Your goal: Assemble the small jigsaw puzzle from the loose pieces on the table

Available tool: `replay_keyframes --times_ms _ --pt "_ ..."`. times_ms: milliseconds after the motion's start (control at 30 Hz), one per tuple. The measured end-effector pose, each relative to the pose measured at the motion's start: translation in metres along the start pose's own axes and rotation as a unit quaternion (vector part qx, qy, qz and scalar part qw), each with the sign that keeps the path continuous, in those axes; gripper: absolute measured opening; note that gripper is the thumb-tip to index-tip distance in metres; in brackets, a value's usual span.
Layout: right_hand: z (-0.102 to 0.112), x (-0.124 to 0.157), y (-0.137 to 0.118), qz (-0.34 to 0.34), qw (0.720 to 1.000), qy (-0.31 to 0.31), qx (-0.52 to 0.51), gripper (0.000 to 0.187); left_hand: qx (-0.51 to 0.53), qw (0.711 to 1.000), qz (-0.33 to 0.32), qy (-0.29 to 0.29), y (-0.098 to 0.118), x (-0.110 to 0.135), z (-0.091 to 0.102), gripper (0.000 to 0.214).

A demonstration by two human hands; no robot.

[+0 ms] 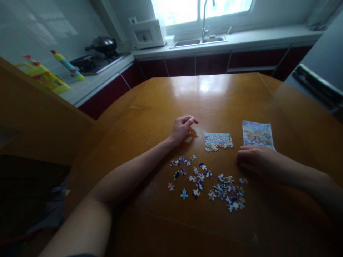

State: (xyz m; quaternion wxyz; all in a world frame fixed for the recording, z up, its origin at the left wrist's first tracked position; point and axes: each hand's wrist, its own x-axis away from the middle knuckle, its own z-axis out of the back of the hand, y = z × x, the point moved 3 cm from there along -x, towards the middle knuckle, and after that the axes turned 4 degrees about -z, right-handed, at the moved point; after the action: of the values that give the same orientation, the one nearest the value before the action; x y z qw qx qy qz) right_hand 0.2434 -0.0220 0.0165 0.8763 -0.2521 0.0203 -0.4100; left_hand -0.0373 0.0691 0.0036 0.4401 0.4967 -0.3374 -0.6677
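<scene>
My left hand [183, 129] rests on the wooden table with its fingers loosely bent and one finger reaching to the right; it holds nothing. Just right of it lies a partly assembled jigsaw puzzle [217, 140], its top edge straight and its lower edge ragged. My right hand [249, 157] is closed at the lower edge of a printed picture sheet [257, 133], covering part of it. Whatever its curled fingers may hold is hidden. Loose puzzle pieces [199, 176] lie scattered nearer to me, and a denser pile of pieces [227, 191] sits to their right.
The wooden table [144, 117] has a shiny top. Beyond it a counter carries a sink [187, 43], a microwave [147, 34] and a black wok [103, 44] on the stove. Yellow cleaner bottles [46, 76] stand at the left.
</scene>
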Motion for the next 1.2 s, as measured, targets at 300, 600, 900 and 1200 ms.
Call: replay_keyframes --times_ms 300,600,900,1200 --pt "0.0013 0.0004 -0.0037 -0.005 1.000 -0.005 0.008 0.013 0.024 0.999 0.042 0.004 -0.0046 0.0003 0.0023 0.024" --pt "0.0046 0.0008 -0.0070 -0.004 1.000 -0.004 -0.001 0.013 0.012 0.999 0.030 -0.021 -0.0042 0.0005 -0.0005 0.025" --pt "0.0040 -0.0005 -0.0062 -0.011 1.000 -0.027 -0.010 0.014 0.011 0.999 0.020 -0.044 -0.0033 -0.0011 -0.0012 0.024" --pt "0.0017 -0.0003 -0.0021 -0.013 1.000 -0.023 -0.012 0.014 0.008 0.999 0.019 -0.049 -0.0005 -0.0011 -0.0021 0.025"
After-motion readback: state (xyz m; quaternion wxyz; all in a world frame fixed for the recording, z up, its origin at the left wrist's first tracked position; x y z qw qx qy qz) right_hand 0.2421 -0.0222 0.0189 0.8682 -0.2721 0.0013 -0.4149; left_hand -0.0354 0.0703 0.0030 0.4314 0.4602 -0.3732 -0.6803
